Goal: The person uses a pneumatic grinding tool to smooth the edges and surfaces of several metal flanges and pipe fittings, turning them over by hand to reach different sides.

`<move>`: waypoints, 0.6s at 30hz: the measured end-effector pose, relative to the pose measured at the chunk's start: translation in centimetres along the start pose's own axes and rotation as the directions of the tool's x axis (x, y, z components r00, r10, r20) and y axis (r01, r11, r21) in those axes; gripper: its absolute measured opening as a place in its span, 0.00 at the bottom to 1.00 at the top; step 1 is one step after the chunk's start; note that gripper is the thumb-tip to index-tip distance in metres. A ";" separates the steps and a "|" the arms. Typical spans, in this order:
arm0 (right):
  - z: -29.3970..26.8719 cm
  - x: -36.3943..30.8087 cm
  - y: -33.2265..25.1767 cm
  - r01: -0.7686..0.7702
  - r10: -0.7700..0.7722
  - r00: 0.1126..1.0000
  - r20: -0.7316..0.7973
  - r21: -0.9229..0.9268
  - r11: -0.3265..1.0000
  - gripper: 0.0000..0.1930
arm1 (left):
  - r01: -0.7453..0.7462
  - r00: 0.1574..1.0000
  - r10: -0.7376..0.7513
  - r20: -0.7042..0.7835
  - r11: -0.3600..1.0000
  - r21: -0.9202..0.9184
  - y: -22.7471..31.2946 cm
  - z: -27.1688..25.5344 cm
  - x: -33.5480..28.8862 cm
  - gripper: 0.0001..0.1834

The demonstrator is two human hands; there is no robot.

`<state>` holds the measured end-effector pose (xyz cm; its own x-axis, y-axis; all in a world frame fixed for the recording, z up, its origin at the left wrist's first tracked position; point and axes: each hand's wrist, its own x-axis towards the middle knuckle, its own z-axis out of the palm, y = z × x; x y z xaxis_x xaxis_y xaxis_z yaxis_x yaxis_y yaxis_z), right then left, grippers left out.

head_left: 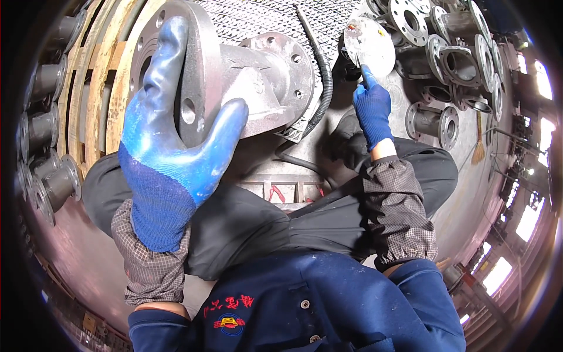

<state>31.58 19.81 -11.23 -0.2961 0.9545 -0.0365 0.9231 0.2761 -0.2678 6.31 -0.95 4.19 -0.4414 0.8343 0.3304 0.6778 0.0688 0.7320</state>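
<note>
My left hand, in a blue coated work glove, grips the near flange of a grey cast-metal pipe fitting. Its fingers lie stretched along the flange's left face and the thumb is on the other side. The fitting rests on its side, with a second flange with bolt holes at its right end. Further right, my right hand, in a blue glove, reaches with a stretched index finger to the lower edge of a white round disc with smeared spots. Its other fingers are curled and partly hidden, and nothing shows in them.
A perforated metal mesh lies behind the fitting, with a black ribbed hose across it. Wooden pallet slats are at the left. Several flanged pipe pieces are piled at the right; one short piece stands nearer.
</note>
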 end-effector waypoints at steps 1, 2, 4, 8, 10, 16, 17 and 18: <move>-0.1 0.0 -0.5 0.014 -0.014 1.000 0.001 -0.059 0.998 0.25 | -0.004 1.000 0.004 -0.003 1.000 0.006 0.0 0.0 0.0 0.37; -0.1 0.0 -1.1 0.027 -0.027 1.000 0.002 -0.119 0.993 0.26 | -0.008 1.000 0.008 -0.005 1.000 0.011 0.0 0.0 0.0 0.37; 0.1 0.0 -1.8 0.045 -0.039 0.999 0.032 -0.214 0.976 0.27 | -0.040 0.999 0.040 -0.021 0.999 0.020 0.0 0.0 0.0 0.36; -0.1 -0.2 -3.4 0.029 0.031 0.978 0.208 -0.278 0.960 0.30 | -0.004 1.000 0.004 -0.013 1.000 0.018 -0.1 -0.2 -0.1 0.36; -0.6 0.0 -3.7 0.011 0.066 0.961 0.268 -0.276 0.961 0.31 | 0.019 1.000 -0.019 -0.014 0.999 0.037 0.0 -0.2 -0.3 0.36; 0.9 -0.8 -0.9 -0.001 0.001 0.999 -0.039 -0.002 1.000 0.27 | 0.011 0.999 -0.012 -0.035 1.000 -0.015 -0.3 -0.3 -0.5 0.36; 1.1 -0.9 -0.6 -0.019 0.019 0.999 -0.036 0.001 1.000 0.27 | 0.054 0.998 -0.054 -0.026 0.998 -0.030 -0.1 -0.3 -0.5 0.37; 1.2 -0.7 -0.9 -0.030 0.030 0.999 -0.035 0.011 0.999 0.26 | 0.054 0.998 -0.055 -0.031 0.998 -0.029 -0.3 -0.5 -0.5 0.37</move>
<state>30.65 18.72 -12.09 -0.2593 0.9657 -0.0113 0.9288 0.2461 -0.2772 6.05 -1.70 4.13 -0.4964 0.8117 0.3078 0.6354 0.0981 0.7659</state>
